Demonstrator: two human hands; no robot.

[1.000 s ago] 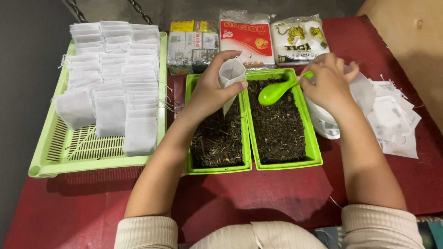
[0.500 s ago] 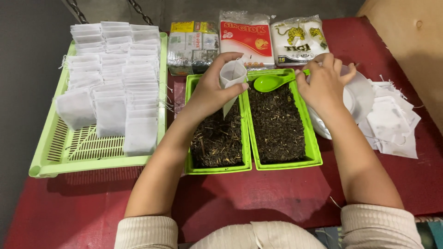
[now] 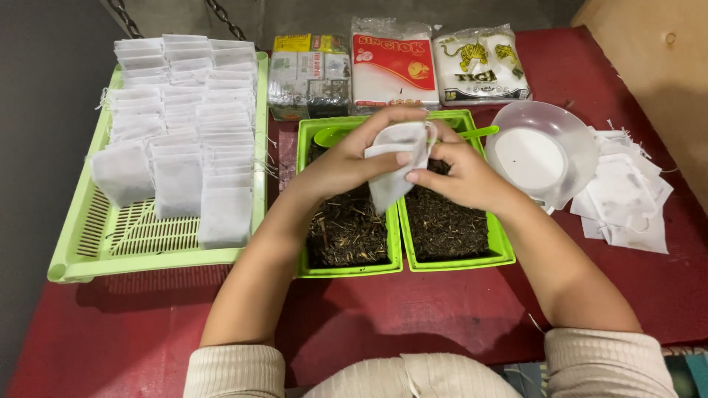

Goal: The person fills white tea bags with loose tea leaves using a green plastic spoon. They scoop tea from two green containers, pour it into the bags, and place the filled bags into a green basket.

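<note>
Both hands meet over the middle of the table, pinched on one small white filter bag (image 3: 394, 166). The left hand (image 3: 346, 166) grips its left edge with thumb and fingers, and the right hand (image 3: 461, 177) holds its right edge and top corner. The bag hangs above the seam between two green trays of dark loose tea: the left tray (image 3: 346, 269) and the right tray (image 3: 461, 262). The hands hide much of the trays' far ends, where a green plastic scoop (image 3: 328, 136) and a second green handle (image 3: 483, 133) stick out. Right of the trays sits a clear plastic bowl (image 3: 546, 151) beside a heap of empty white bags (image 3: 627, 199). To the left, a green slatted basket (image 3: 110, 243) carries rows of filled bags (image 3: 181, 125). Three tea packets (image 3: 391, 66) line the far edge of the red table (image 3: 413, 309).
</note>
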